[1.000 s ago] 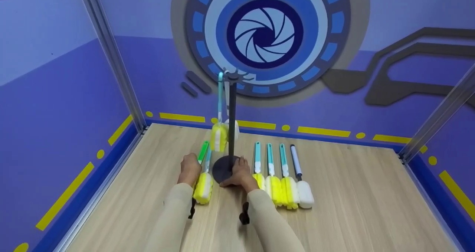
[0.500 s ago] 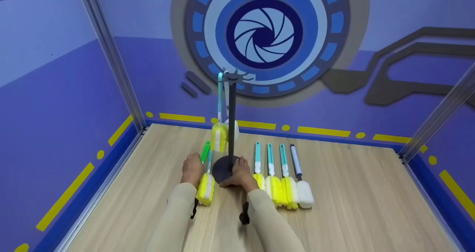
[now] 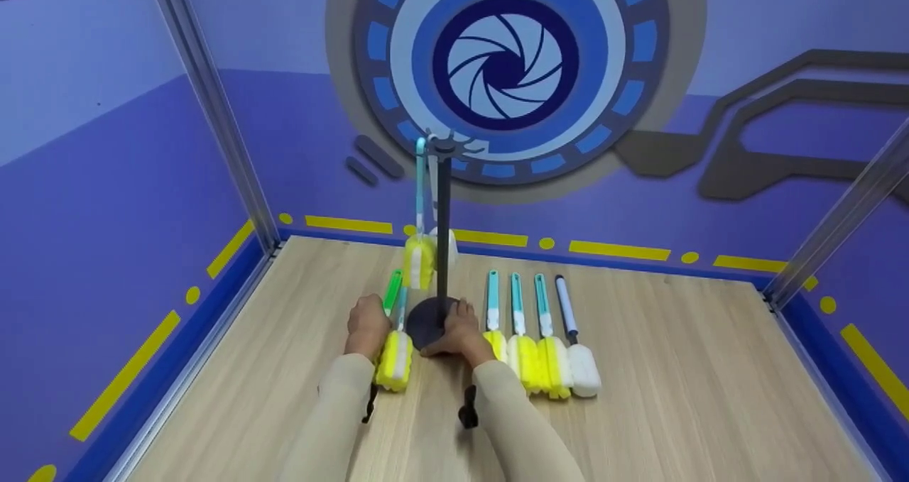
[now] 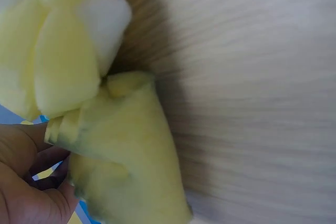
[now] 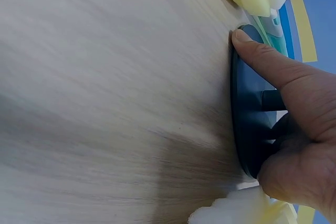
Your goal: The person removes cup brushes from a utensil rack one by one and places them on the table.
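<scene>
At the left, my left hand (image 3: 368,324) grips a sponge brush with a green handle (image 3: 392,294); its dull yellow sponge head (image 4: 142,156) shows in the left wrist view and is mostly hidden in the head view. Just right of it lies a blue-handled brush with a yellow and white sponge head (image 3: 395,361). My right hand (image 3: 461,333) holds the round base of a dark hanging stand (image 3: 425,319), its thumb lying along the rim in the right wrist view. From the stand's top hooks hang a light blue brush (image 3: 420,255) and a white one, partly hidden behind the post.
Right of the stand, several sponge brushes lie in a row: blue-handled ones (image 3: 543,304) with yellow and white heads, and a pale-handled one with a white head (image 3: 584,372). Patterned walls and metal posts (image 3: 220,113) border the wooden tabletop (image 3: 675,397).
My left hand has shifted slightly right with the green-handled brush. The blue-handled brush beside it has slid a little right too. My right hand and the stand stay put.
</scene>
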`<action>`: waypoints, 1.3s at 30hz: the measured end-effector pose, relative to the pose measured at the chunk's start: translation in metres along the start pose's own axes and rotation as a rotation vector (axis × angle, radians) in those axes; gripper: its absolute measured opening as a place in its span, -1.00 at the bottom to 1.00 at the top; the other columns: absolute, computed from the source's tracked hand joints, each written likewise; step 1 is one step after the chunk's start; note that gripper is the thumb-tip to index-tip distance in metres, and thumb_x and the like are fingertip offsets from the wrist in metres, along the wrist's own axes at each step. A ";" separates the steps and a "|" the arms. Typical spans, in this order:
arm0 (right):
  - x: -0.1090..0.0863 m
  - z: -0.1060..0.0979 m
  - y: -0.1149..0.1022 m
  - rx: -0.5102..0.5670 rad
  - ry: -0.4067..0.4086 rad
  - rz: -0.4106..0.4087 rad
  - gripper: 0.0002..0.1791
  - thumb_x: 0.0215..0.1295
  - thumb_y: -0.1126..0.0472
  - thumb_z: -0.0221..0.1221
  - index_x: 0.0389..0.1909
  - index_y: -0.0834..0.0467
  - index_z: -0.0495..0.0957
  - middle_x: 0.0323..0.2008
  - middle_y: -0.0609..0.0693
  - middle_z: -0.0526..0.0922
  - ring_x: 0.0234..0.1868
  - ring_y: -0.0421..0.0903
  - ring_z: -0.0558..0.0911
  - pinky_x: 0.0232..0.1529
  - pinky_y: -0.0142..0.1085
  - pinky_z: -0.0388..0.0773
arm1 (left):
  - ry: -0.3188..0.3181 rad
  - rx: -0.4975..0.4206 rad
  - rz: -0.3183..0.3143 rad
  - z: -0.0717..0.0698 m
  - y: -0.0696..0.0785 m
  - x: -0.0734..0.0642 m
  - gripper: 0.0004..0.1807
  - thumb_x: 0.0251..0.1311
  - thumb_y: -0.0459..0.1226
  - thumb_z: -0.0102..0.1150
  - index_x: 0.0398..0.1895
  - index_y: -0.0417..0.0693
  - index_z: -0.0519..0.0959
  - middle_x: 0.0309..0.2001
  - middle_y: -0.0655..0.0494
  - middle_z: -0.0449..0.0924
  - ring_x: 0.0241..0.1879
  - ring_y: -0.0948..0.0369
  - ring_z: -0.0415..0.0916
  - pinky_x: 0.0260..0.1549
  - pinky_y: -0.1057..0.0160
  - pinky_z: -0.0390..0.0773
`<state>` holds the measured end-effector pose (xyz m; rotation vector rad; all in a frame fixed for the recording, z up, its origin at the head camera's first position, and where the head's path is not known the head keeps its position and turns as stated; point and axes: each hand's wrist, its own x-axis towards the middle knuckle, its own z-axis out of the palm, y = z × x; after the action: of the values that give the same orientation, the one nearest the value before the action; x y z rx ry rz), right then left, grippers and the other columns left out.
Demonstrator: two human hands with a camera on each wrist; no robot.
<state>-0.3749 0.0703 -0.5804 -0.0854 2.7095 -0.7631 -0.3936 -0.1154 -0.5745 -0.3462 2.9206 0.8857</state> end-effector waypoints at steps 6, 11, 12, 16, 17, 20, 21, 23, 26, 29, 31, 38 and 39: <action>0.004 0.000 0.000 -0.056 -0.014 -0.035 0.39 0.00 -0.22 0.52 0.57 0.43 -0.11 0.59 0.37 -0.15 0.61 0.24 -0.14 0.54 0.00 0.00 | -0.016 -0.001 -0.036 -0.001 -0.001 0.001 -0.73 0.20 -0.38 0.38 -0.07 -0.26 0.57 -0.22 -0.05 0.61 -0.20 0.06 0.59 -0.15 0.09 0.60; 0.006 0.001 0.000 -0.098 -0.020 -0.044 0.38 0.01 -0.22 0.51 0.56 0.44 -0.09 0.58 0.38 -0.13 0.60 0.25 -0.12 0.54 -0.01 0.01 | -0.001 -0.040 -0.015 -0.005 -0.004 -0.004 -0.81 0.25 -0.37 0.33 -0.15 -0.27 0.56 -0.27 -0.04 0.59 -0.25 0.09 0.57 -0.19 0.09 0.59; 0.006 0.001 -0.001 -0.101 -0.021 -0.041 0.38 0.01 -0.22 0.51 0.56 0.44 -0.10 0.58 0.38 -0.14 0.61 0.25 -0.12 0.54 -0.02 0.01 | 0.005 -0.041 -0.005 -0.006 -0.004 -0.005 -0.83 0.27 -0.36 0.32 -0.18 -0.27 0.56 -0.30 -0.03 0.59 -0.26 0.10 0.56 -0.21 0.09 0.59; 0.005 0.001 -0.001 -0.094 -0.022 -0.030 0.38 0.02 -0.23 0.51 0.57 0.41 -0.11 0.59 0.35 -0.15 0.61 0.23 -0.12 0.54 -0.03 0.02 | 0.034 -0.040 0.035 -0.014 0.000 -0.007 -0.82 0.38 -0.28 0.24 -0.28 -0.26 0.58 -0.35 -0.03 0.58 -0.32 0.11 0.54 -0.28 0.11 0.56; 0.005 0.001 -0.001 -0.091 -0.022 -0.030 0.38 0.02 -0.22 0.51 0.57 0.41 -0.12 0.59 0.35 -0.15 0.61 0.23 -0.12 0.54 -0.03 0.01 | 0.051 -0.047 0.053 -0.016 0.002 -0.008 -0.80 0.40 -0.26 0.22 -0.28 -0.27 0.59 -0.33 -0.04 0.59 -0.30 0.10 0.56 -0.27 0.10 0.57; 0.004 0.001 -0.001 -0.077 -0.020 -0.031 0.37 0.03 -0.20 0.51 0.57 0.41 -0.12 0.59 0.35 -0.15 0.61 0.23 -0.12 0.54 -0.03 0.01 | 0.129 -0.085 0.151 -0.024 0.009 -0.009 -0.75 0.44 -0.24 0.17 -0.19 -0.32 0.63 -0.24 -0.14 0.64 -0.21 0.01 0.62 -0.20 0.03 0.60; 0.004 0.001 -0.001 -0.075 -0.017 -0.032 0.37 0.03 -0.19 0.51 0.57 0.41 -0.12 0.59 0.36 -0.15 0.61 0.23 -0.12 0.54 -0.03 0.01 | 0.159 -0.114 0.192 -0.027 0.012 -0.010 -0.75 0.45 -0.26 0.14 -0.16 -0.33 0.64 -0.21 -0.16 0.65 -0.19 -0.02 0.63 -0.19 0.01 0.61; 0.003 0.002 -0.001 -0.066 -0.009 -0.035 0.38 0.02 -0.19 0.52 0.57 0.41 -0.12 0.59 0.36 -0.15 0.61 0.23 -0.11 0.54 -0.03 0.02 | 0.210 -0.201 0.257 -0.034 0.019 -0.012 -0.76 0.46 -0.30 0.10 -0.07 -0.33 0.65 -0.14 -0.19 0.66 -0.15 -0.05 0.65 -0.17 -0.02 0.63; 0.004 0.002 0.000 -0.064 0.000 -0.037 0.39 0.00 -0.20 0.53 0.57 0.42 -0.12 0.59 0.36 -0.14 0.60 0.23 -0.10 0.54 -0.03 0.03 | 0.252 -0.371 0.335 -0.045 0.031 -0.018 -0.75 0.48 -0.38 0.01 -0.01 -0.28 0.66 -0.08 -0.18 0.68 -0.12 -0.04 0.65 -0.15 -0.02 0.63; 0.004 0.001 0.000 -0.062 0.002 -0.034 0.41 -0.01 -0.21 0.53 0.57 0.41 -0.12 0.59 0.36 -0.13 0.60 0.23 -0.10 0.54 -0.03 0.03 | 0.263 -0.534 0.383 -0.055 0.046 -0.027 -0.72 0.50 -0.40 -0.04 0.10 -0.23 0.63 0.05 -0.16 0.66 0.03 -0.02 0.61 0.00 -0.01 0.61; 0.004 0.001 0.001 -0.073 0.005 -0.032 0.41 -0.02 -0.23 0.53 0.57 0.42 -0.11 0.58 0.37 -0.12 0.60 0.23 -0.08 0.53 -0.02 0.04 | 0.264 -0.612 0.420 -0.060 0.056 -0.032 -0.70 0.52 -0.39 -0.05 0.17 -0.22 0.59 0.12 -0.16 0.62 0.14 -0.02 0.56 0.12 -0.01 0.56; 0.006 0.001 0.000 -0.152 0.000 -0.035 0.39 0.00 -0.30 0.48 0.56 0.43 -0.07 0.57 0.38 -0.09 0.59 0.25 -0.05 0.52 -0.02 0.07 | 0.227 -0.697 0.511 -0.074 0.087 -0.043 -0.58 0.56 -0.29 -0.06 0.40 -0.16 0.41 0.26 -0.10 0.54 0.25 0.01 0.49 0.23 0.00 0.48; 0.006 0.001 0.000 -0.157 0.001 -0.037 0.39 0.00 -0.30 0.48 0.56 0.43 -0.07 0.57 0.38 -0.09 0.59 0.26 -0.05 0.52 -0.03 0.07 | 0.221 -0.691 0.521 -0.075 0.090 -0.044 -0.57 0.56 -0.27 -0.06 0.41 -0.16 0.40 0.26 -0.09 0.54 0.24 0.02 0.49 0.23 0.00 0.48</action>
<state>-0.3798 0.0687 -0.5830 -0.1726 2.7719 -0.5592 -0.3723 -0.0753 -0.4578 0.3394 2.8248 2.0459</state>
